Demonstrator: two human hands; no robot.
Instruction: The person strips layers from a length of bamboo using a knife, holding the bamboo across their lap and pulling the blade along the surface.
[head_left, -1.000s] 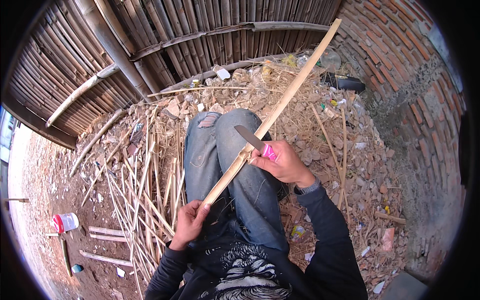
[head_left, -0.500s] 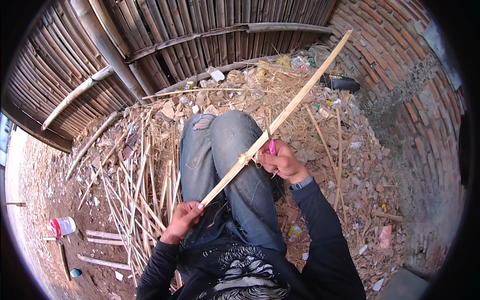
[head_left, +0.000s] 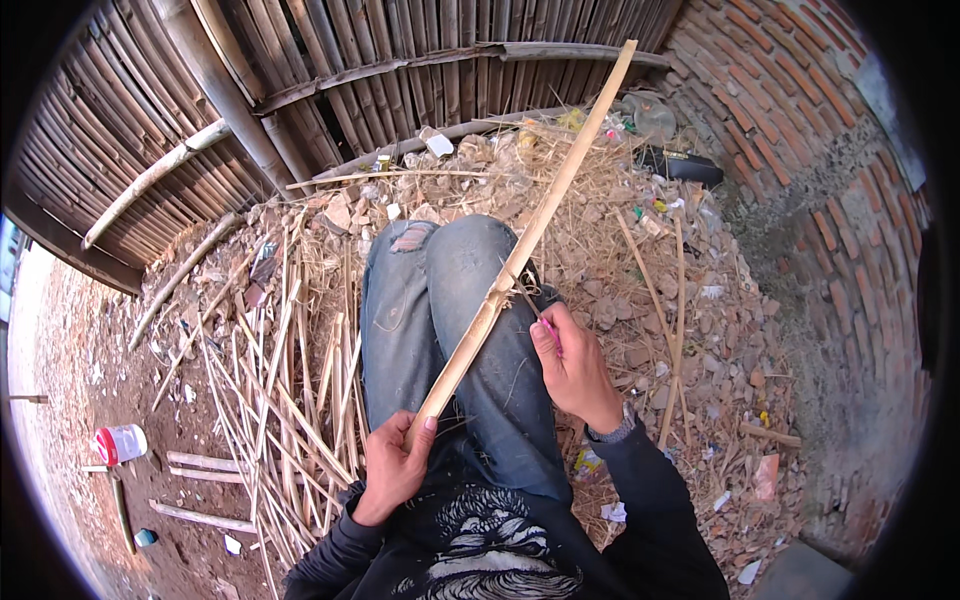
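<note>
A long pale bamboo strip (head_left: 556, 196) runs slantwise over my knees, its far end up against the fence. My left hand (head_left: 394, 464) is closed around its near end, thumb on top. Closed on the pink handle of a small knife (head_left: 551, 333), my right hand (head_left: 582, 374) sits just right of the strip. The thin blade points up and left to the strip's edge at a rough joint with curled shavings (head_left: 505, 288). Whether the blade touches the wood there I cannot tell. Under the strip are my legs in worn jeans (head_left: 468, 262).
Many split bamboo strips (head_left: 290, 390) lie piled at my left. Rubble and straw (head_left: 590, 250) cover the ground around me. A bamboo fence (head_left: 400, 100) stands ahead, a brick wall (head_left: 840, 200) at the right. A red-and-white bucket (head_left: 121, 444) is at far left.
The strip has turned steeper, its far end shifting left, and its hollow face now shows. My right hand with the knife has drawn back toward me; my left hand has moved slightly right.
</note>
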